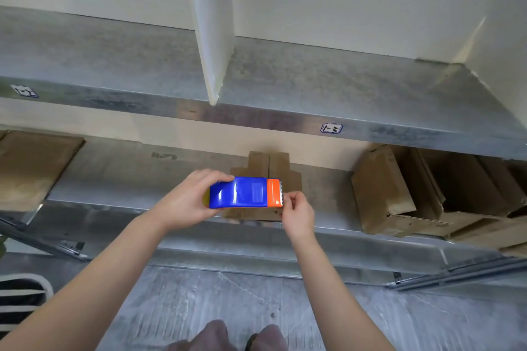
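Left hand point(186, 199) grips blue packet point(242, 192); right hand point(296, 212) seemingly pinches its end.

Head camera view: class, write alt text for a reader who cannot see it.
A left hand grips one end of a blue packet and a right hand pinches its orange end, before a metal shelf. Flattened cardboard lies on the shelf behind it, cardboard boxes further right.

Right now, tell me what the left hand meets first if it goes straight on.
Probably the flat brown cardboard box behind the glossy blue-and-orange plastic packet that the left hand grips; depth unclear.
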